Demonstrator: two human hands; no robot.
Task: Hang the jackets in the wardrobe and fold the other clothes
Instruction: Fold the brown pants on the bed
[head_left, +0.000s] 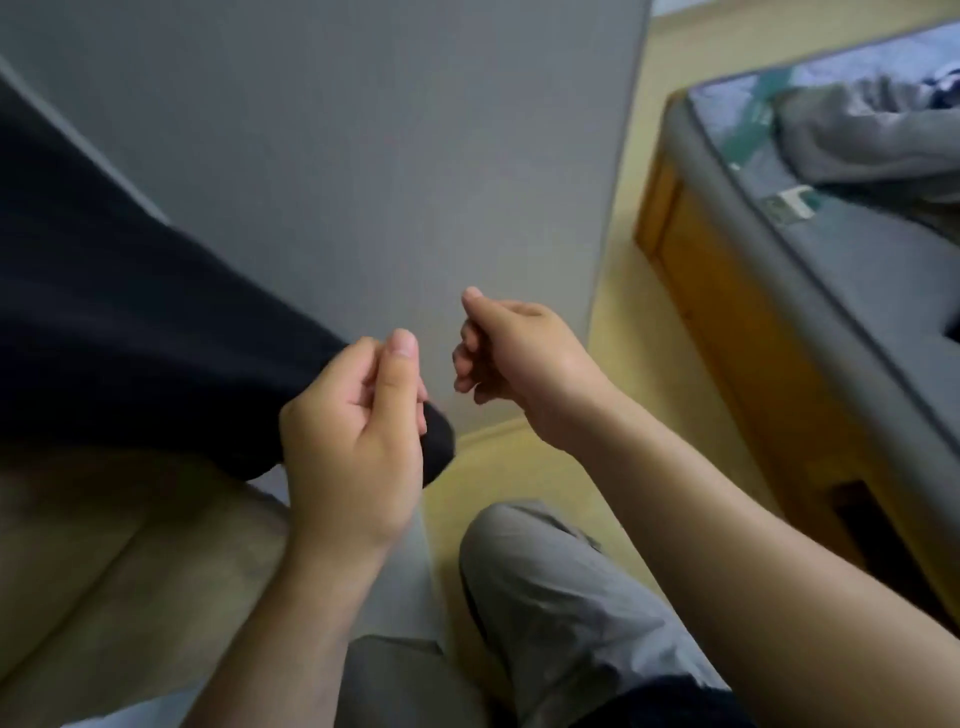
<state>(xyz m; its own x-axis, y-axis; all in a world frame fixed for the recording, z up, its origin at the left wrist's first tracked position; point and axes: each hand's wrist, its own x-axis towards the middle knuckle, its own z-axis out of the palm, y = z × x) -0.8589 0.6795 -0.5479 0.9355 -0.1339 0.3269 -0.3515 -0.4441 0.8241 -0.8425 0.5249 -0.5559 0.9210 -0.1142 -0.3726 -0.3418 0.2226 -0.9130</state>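
**Fig. 1, head view (the only 1 given).** The dark garment (130, 322) runs from upper L down to centre, in front of a tall grey panel (389, 156). Whether that panel belongs to the wardrobe can't be told.

Your left hand (353, 415) holds the garment's lower end. Its fingers are curled round a bunched bit of cloth and the thumb is laid over the top. Your right hand (514, 353) is just beside it and apart from the cloth. Its fingers are curled in, the thumb is up, and nothing shows in its grip.

Beige fabric (104, 545) lies below the garment at lower L. A 2nd item, a grey garment (857, 135), lies crumpled on the bed (769, 291) at R, well apart from both hands.

**Handling (judged).**
- The cloth looks soft, limp and light. It drapes in 1 smooth sheet with no stiffness, so it should sag wherever it's unsupported.
- It looks matte and probably isn't slippery.
- It isn't fragile, so a firm pinch should be OK.
- The part you hold may be a cuff or hem corner; can't tell which.
- For control, take a 2nd hold w/ the free hand along the same edge, then spread it.
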